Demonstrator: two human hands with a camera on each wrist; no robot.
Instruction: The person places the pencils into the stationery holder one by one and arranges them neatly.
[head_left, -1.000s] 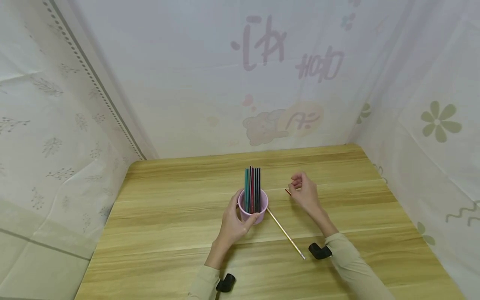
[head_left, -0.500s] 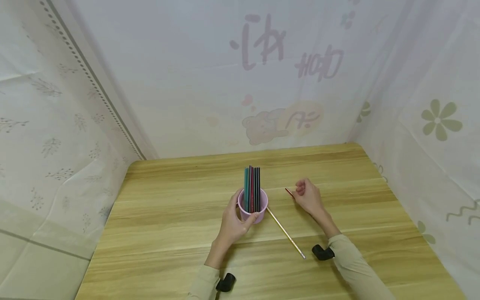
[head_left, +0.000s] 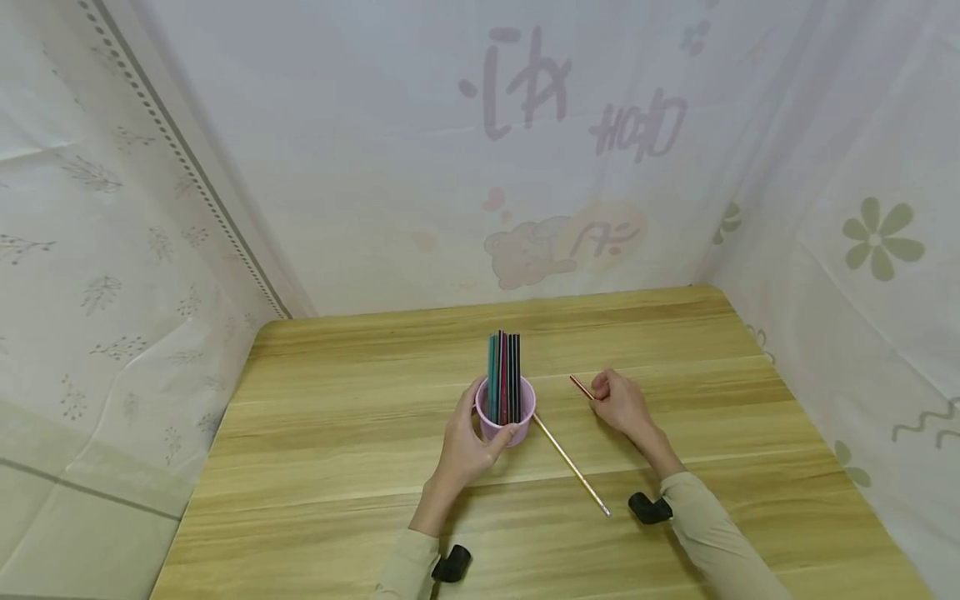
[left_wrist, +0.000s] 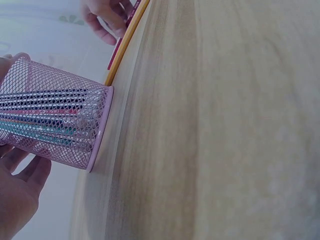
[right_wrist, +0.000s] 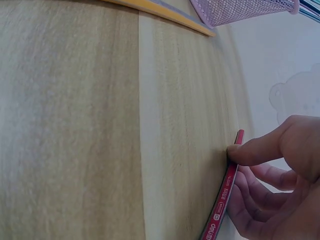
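Observation:
My left hand (head_left: 467, 450) grips a pink mesh pencil cup (left_wrist: 55, 82), thumb near the front rim and fingers round its far side. The cup stands upright, holding a bundle of teal, red and black pencils (head_left: 504, 375). To its right, my right hand (head_left: 624, 408) pinches a red pencil (right_wrist: 223, 200) low over the table. In the right wrist view, thumb and curled fingers are on either side of that pencil near one end. A yellow pencil (head_left: 572, 467) lies slantwise between the hands, its far end beside the cup's base.
The wood-grain table (head_left: 322, 467) meets a printed curtain (head_left: 375, 192) at the back, and more curtains hang along both sides. A black wrist-worn piece (head_left: 649, 508) sits by the right sleeve, and another (head_left: 452, 564) by the left.
My right hand has moved slightly right and toward me along the red pencil, so more of that pencil shows. My left hand and the cup have stayed in place.

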